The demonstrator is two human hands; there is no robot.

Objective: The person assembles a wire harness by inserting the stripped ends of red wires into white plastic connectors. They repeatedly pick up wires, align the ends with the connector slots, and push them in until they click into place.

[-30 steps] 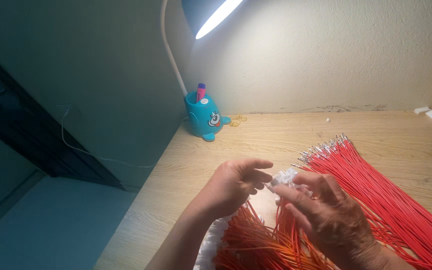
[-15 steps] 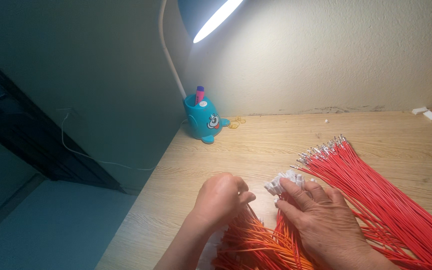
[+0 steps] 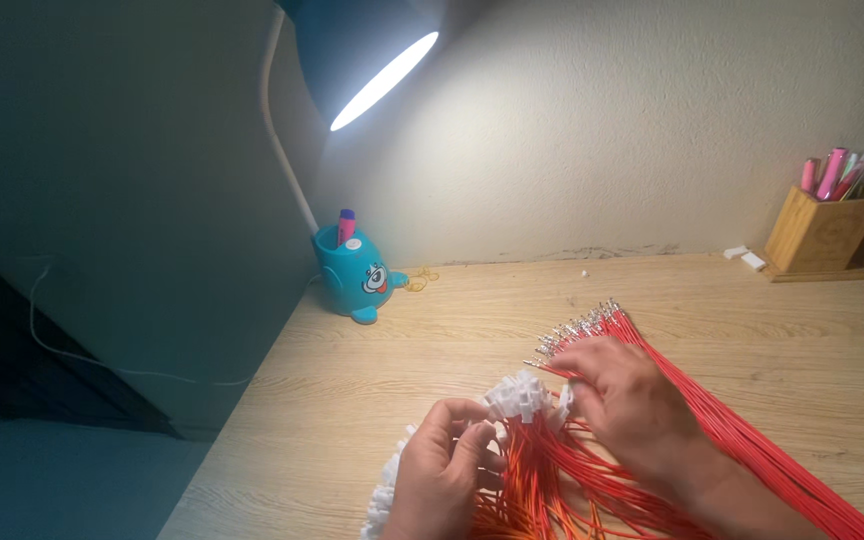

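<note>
A large bundle of red wires (image 3: pixel 752 440) with metal terminal tips lies on the wooden desk (image 3: pixel 402 360), running from the middle to the lower right. Orange-red wires ending in small white plastic connectors (image 3: pixel 522 398) are heaped in front of it. My left hand (image 3: pixel 444 475) pinches one white connector at the heap's left side. My right hand (image 3: pixel 632 405) rests on the red wires, fingers spread, fingertips at the white connectors.
A teal cartoon-shaped pen holder (image 3: pixel 352 278) stands at the back left with a lit desk lamp (image 3: pixel 372 60) above it. A wooden pen box (image 3: pixel 820 230) with pink pens sits at the back right by the wall. Small white bits (image 3: pixel 747 258) lie nearby.
The camera has tilted up, showing more of the wall. My left hand dropped toward the connector heap and closed on a connector. My right hand moved onto the wire bundle.
</note>
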